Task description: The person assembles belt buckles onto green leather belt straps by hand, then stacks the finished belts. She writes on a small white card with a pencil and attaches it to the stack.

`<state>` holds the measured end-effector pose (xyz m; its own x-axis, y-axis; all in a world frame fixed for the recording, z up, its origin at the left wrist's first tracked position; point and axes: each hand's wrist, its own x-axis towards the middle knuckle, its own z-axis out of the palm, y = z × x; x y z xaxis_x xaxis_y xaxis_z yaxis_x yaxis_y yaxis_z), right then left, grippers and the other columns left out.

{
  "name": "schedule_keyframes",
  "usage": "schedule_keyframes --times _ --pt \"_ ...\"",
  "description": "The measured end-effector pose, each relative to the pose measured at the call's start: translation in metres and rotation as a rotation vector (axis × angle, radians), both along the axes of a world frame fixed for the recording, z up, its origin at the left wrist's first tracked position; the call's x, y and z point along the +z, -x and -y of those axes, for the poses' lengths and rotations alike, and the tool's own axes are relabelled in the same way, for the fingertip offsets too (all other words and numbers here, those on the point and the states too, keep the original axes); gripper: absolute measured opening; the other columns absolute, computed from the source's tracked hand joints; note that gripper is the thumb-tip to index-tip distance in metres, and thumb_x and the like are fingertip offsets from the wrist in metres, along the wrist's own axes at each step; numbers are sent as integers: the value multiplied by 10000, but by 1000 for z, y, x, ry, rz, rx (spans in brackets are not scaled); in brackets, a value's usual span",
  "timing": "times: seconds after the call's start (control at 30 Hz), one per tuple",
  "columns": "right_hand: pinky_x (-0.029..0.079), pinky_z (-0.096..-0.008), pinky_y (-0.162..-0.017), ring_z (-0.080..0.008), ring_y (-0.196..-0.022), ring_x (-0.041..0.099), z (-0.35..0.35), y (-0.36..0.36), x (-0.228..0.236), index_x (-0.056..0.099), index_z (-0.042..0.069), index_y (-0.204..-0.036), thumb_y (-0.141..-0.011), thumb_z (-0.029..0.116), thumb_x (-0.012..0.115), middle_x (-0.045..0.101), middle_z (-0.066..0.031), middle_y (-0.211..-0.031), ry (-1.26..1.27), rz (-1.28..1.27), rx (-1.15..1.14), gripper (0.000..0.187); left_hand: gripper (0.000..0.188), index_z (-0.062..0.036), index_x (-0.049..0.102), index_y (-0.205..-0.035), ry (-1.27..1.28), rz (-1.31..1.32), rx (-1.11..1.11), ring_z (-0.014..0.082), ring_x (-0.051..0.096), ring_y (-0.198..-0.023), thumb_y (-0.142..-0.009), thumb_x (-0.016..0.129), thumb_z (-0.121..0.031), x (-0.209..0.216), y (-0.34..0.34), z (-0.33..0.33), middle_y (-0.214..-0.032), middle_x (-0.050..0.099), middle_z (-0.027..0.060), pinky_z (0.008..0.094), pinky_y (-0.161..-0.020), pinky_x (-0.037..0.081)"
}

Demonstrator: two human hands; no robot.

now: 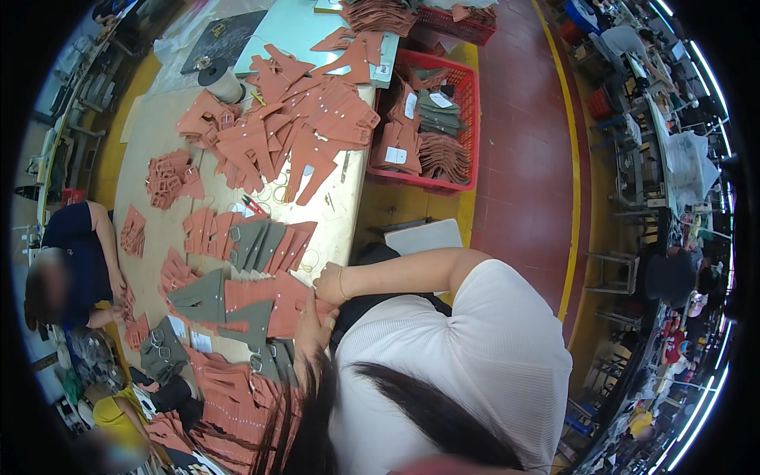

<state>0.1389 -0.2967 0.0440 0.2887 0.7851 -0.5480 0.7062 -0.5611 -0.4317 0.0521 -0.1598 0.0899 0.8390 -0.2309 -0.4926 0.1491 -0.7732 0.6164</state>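
Observation:
Rust-coloured fabric pieces [285, 315] lie at the table's near edge, with an end reaching my hands. My left hand [312, 331] is closed on that fabric, its thumb up along it; hanging hair hides the forearm. My right hand [328, 283], with a thin bracelet at the wrist, is curled at the fabric's end, its fingertips partly hidden. Beyond my hands, olive-green pieces [198, 299] overlap the rust ones. A fanned row of olive [257, 245] and rust strips lies farther right. Red-handled thread snips [252, 205] rest beside loose thread.
A large heap of rust pieces [317, 111] and a thread cone [220, 81] cover the table's right part. A red crate [475, 119] of bundled pieces stands beside it. Across the table, a person in navy [75, 229] handles rust pieces; another in yellow [119, 412] sits left.

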Motion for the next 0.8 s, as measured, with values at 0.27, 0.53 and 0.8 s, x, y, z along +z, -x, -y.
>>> schedule_keyframes --times 0.27,0.53,0.8 --pt "429 -423 -844 -231 -996 645 -4 10 12 711 141 -1046 -816 243 595 692 -42 -1046 11 -13 123 277 676 46 348 -1380 83 -47 103 429 509 -1173 -849 667 -225 -5 9 7 -1227 539 306 436 -979 405" --pt "434 -415 -837 -224 -990 645 -8 7 12 713 148 -1019 -805 245 612 693 -32 -1036 -24 82 177 256 705 34 322 -1406 149 -61 144 388 520 -1197 -852 672 -225 3 7 4 -1240 544 294 398 -991 407" --pt "463 -449 -725 -211 -946 646 -32 -41 70 723 186 -1062 -800 233 639 699 -19 -1042 64 272 324 280 727 -5 269 -1448 271 -83 408 407 477 -1227 -911 599 -368 0 23 -19 -1323 469 296 428 -1017 376"
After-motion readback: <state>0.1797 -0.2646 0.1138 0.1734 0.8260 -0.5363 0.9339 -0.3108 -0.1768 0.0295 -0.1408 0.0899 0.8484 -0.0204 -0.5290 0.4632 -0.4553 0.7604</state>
